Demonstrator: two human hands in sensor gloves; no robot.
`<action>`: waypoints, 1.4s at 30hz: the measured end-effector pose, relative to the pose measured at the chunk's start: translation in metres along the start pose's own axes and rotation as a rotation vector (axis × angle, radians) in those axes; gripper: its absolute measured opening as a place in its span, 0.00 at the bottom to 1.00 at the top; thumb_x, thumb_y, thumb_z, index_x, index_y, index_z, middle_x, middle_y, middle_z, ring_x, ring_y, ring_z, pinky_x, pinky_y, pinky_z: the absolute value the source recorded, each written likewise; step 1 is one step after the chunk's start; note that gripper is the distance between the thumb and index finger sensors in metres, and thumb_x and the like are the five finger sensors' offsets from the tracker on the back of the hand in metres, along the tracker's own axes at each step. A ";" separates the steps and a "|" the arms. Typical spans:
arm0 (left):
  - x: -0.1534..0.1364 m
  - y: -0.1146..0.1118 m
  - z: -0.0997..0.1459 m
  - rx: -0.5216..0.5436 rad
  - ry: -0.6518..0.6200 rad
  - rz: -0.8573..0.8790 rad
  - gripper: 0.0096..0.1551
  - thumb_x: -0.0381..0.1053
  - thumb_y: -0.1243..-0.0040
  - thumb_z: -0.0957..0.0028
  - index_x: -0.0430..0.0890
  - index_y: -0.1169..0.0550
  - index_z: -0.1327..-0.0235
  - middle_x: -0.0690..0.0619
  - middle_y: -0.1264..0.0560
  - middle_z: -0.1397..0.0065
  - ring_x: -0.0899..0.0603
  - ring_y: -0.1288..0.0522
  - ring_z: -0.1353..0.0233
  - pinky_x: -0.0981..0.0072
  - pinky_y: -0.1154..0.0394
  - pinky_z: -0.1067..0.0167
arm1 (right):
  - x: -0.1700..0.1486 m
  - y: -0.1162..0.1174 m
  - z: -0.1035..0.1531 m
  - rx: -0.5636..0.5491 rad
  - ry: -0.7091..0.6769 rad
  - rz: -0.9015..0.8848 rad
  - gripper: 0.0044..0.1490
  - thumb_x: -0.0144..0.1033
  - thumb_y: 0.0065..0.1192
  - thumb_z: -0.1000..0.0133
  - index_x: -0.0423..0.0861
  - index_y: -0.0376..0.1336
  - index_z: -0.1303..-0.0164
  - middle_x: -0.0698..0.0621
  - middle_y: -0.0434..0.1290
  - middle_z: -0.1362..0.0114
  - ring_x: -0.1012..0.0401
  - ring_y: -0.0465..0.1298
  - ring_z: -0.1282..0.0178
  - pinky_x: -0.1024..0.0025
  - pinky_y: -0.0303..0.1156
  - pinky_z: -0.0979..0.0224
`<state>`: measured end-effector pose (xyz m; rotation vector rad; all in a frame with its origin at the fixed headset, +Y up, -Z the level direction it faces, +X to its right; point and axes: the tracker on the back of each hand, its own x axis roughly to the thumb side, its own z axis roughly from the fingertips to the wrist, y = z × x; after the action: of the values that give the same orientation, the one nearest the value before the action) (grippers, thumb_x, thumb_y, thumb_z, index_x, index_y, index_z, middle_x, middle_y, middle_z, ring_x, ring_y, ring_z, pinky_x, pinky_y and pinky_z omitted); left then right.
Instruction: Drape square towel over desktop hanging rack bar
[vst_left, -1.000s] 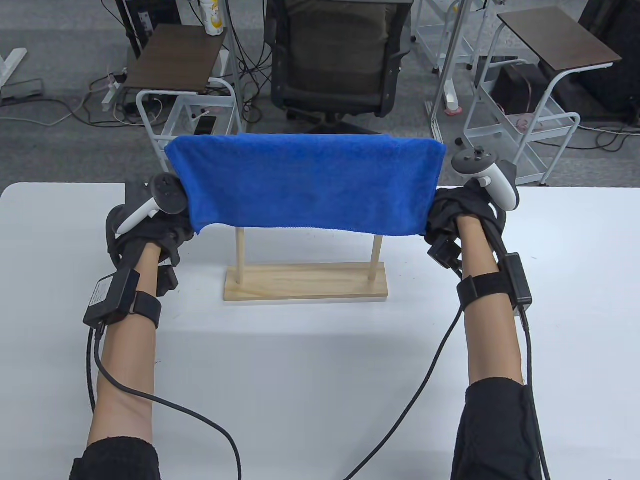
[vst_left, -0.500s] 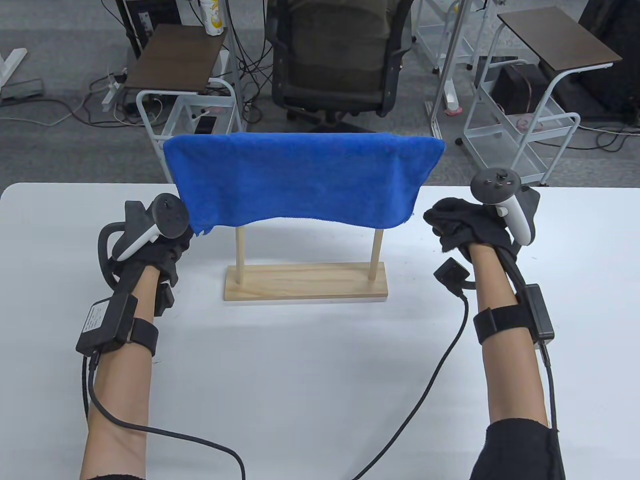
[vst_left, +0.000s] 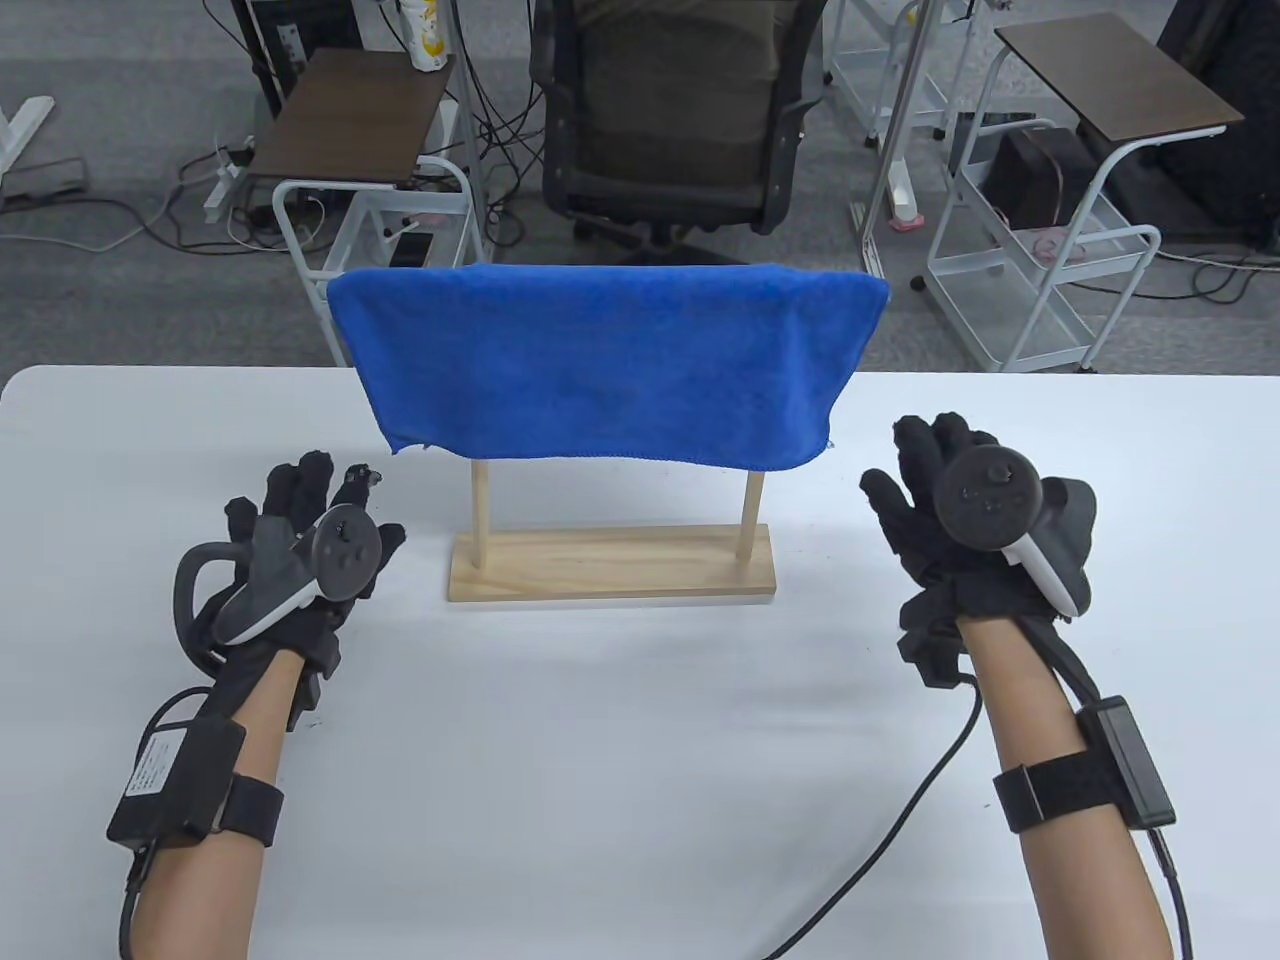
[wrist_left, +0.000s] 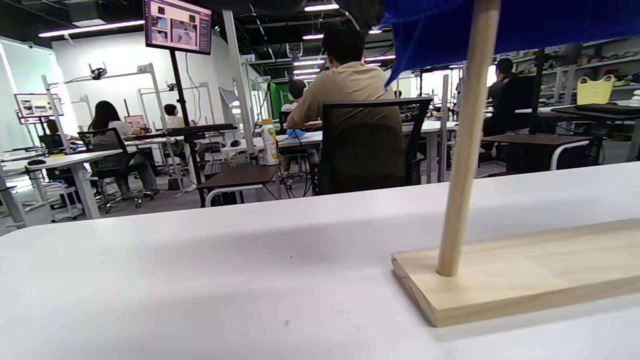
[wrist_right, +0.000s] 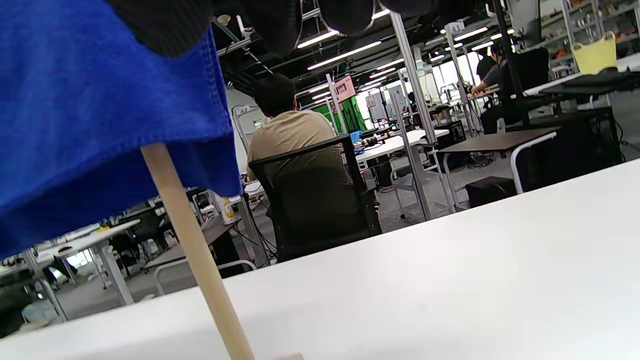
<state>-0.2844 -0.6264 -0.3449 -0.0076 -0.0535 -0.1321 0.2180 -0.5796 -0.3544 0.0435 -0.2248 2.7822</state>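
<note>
A blue square towel (vst_left: 610, 365) hangs draped over the top bar of a wooden rack. The rack's base (vst_left: 612, 578) stands on the white table (vst_left: 640, 760), with two upright posts (vst_left: 480, 510). My left hand (vst_left: 300, 520) lies flat on the table left of the rack, fingers spread, holding nothing. My right hand (vst_left: 935, 490) lies right of the rack, fingers spread, holding nothing. The left wrist view shows one post (wrist_left: 467, 140) and the base (wrist_left: 525, 270) under the towel's edge (wrist_left: 430, 35). The right wrist view shows the towel (wrist_right: 100, 125) and a post (wrist_right: 195, 250).
Beyond the table's far edge stand an office chair (vst_left: 670, 110), two small side tables (vst_left: 350, 110) and white wire carts (vst_left: 1040, 260). Cables run from both wrists to the near edge of the table.
Both hands have let go of the towel's lower corners, pulled back toward me and spread flat on the table. The towel's lower edge now hangs straight.
</note>
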 end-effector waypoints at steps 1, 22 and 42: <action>0.002 -0.002 0.005 0.004 -0.012 -0.001 0.48 0.72 0.65 0.38 0.52 0.47 0.06 0.38 0.53 0.05 0.29 0.52 0.10 0.24 0.52 0.20 | 0.001 0.005 0.006 0.000 -0.010 0.033 0.44 0.55 0.48 0.33 0.45 0.47 0.11 0.35 0.42 0.11 0.34 0.43 0.13 0.28 0.45 0.23; 0.066 -0.089 0.064 0.030 -0.244 0.057 0.53 0.78 0.80 0.43 0.55 0.57 0.05 0.37 0.63 0.05 0.24 0.63 0.12 0.17 0.60 0.25 | 0.002 0.113 0.087 0.085 -0.154 0.127 0.47 0.63 0.37 0.33 0.49 0.39 0.09 0.38 0.33 0.10 0.37 0.31 0.13 0.28 0.33 0.24; 0.068 -0.102 0.072 -0.051 -0.274 -0.004 0.53 0.78 0.80 0.44 0.55 0.56 0.05 0.38 0.63 0.05 0.26 0.64 0.12 0.19 0.62 0.25 | -0.005 0.131 0.101 0.223 -0.178 0.131 0.47 0.63 0.35 0.34 0.50 0.38 0.09 0.39 0.31 0.10 0.37 0.30 0.13 0.28 0.32 0.24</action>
<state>-0.2348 -0.7355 -0.2690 -0.0769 -0.3236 -0.1359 0.1779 -0.7190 -0.2746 0.3443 0.0417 2.9228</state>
